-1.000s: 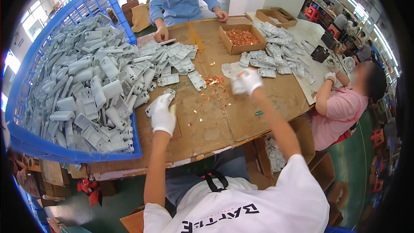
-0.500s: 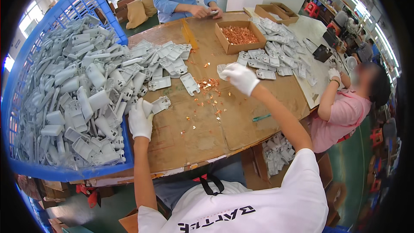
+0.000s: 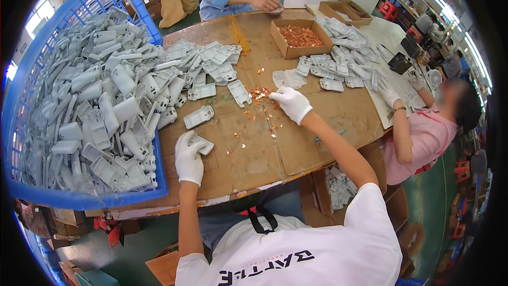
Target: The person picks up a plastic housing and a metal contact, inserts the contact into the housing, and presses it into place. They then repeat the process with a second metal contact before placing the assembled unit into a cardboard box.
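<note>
My left hand (image 3: 189, 159), in a white glove, is closed round a pale grey plastic housing (image 3: 206, 145) just right of the blue basket. Another housing (image 3: 199, 117) lies on the cardboard beyond it. My right hand (image 3: 292, 105), also gloved, has thumb and fingers pinched together at the edge of a small heap of copper-coloured metal pieces (image 3: 258, 94). Whatever is between those fingertips is too small to make out. One more housing (image 3: 239, 93) rests left of the heap. Behind my right hand lies a flat, translucent whitish item (image 3: 289, 78).
A blue basket (image 3: 100, 200) heaped with housings fills the left side. A cardboard box (image 3: 297, 53) of copper pieces stands at the back, beside piled housings (image 3: 341, 63). A teal tool (image 3: 329, 135) lies at right. Two co-workers sit across and to the right.
My left hand has come away from the basket's edge, carrying a housing rightward. My right hand has left a pale item behind and moved to the copper heap. The right-hand co-worker's arm now reaches onto the table.
</note>
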Demonstrator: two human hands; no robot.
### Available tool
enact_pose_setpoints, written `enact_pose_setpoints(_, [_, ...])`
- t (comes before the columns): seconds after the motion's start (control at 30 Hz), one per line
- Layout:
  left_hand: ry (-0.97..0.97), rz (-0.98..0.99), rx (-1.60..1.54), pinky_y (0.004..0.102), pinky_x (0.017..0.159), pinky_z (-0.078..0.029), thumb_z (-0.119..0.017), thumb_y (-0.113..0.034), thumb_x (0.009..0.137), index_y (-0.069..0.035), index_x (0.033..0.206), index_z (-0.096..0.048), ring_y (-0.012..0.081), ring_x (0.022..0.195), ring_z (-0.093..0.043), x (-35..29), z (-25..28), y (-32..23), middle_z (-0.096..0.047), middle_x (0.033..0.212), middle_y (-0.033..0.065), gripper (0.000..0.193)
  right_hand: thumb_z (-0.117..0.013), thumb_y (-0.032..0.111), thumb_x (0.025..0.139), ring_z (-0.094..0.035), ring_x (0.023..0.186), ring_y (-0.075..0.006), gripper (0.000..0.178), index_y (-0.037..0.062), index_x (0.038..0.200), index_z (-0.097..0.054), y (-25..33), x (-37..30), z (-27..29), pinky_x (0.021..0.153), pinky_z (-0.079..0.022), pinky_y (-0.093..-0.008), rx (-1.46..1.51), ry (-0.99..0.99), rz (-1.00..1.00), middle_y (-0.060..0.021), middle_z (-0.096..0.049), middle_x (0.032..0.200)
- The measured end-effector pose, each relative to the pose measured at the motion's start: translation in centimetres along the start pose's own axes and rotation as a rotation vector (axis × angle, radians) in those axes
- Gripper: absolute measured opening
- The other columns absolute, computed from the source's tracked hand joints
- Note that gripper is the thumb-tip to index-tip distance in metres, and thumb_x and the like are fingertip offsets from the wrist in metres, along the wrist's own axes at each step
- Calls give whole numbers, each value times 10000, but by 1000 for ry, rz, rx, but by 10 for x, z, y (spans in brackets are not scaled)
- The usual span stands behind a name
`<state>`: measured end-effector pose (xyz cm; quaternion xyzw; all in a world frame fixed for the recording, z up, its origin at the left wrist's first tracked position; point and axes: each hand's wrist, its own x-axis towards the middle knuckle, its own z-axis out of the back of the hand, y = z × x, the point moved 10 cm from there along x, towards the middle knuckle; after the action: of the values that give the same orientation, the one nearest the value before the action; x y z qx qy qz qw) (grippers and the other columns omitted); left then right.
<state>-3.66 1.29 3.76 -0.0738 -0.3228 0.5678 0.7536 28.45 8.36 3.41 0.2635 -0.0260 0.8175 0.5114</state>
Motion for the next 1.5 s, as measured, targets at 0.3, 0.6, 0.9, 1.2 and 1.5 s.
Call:
enact_pose_setpoints(0.3, [-29, 422, -44, 439, 926, -471, -679, -140, 847, -117, 1276, -574, 351, 1107, -582, -9, 17, 38, -604, 1141, 169, 442, -572, 44, 816, -635, 914, -301, 104, 45, 908, -621, -3, -6, -1, 773, -553, -393, -300, 192, -3, -127, -619, 935])
enact_pose_setpoints(0.6, [204, 496, 173, 455, 856, -519, -711, -279, 820, -90, 1215, -561, 350, 985, -650, 16, -27, 36, -633, 1084, 155, 463, -599, 107, 816, -658, 927, -365, 121, 86, 864, -708, -37, 12, -8, 815, -531, -439, -133, 311, -326, -164, -676, 1016])
enact_pose_setpoints(0.9, [267, 499, 165, 474, 899, -508, -646, -173, 851, -118, 1250, -556, 400, 1057, -614, 19, -31, 11, -577, 1211, 187, 413, -639, 113, 773, -677, 916, -347, 170, 91, 913, -733, -59, 14, -19, 832, -536, -424, -47, 379, -501, -183, -705, 947])
enact_pose_setpoints(1.2, [94, 393, -435, 339, 841, -521, -732, -71, 764, -25, 1168, -613, 270, 938, -684, 27, -53, 3, -696, 1052, 157, 423, -636, 117, 804, -670, 792, -266, 168, 35, 949, -661, 3, 23, 18, 745, -529, -363, 293, 76, -376, -160, -682, 841])
enact_pose_setpoints(1.5, [-101, 344, -557, 393, 804, -525, -722, -53, 750, -45, 1095, -626, 329, 932, -669, 21, -29, -38, -682, 997, 162, 358, -664, -20, 718, -573, 822, -243, 188, 54, 891, -654, 151, 31, 11, 715, -480, -330, 504, -228, 20, -84, -561, 870])
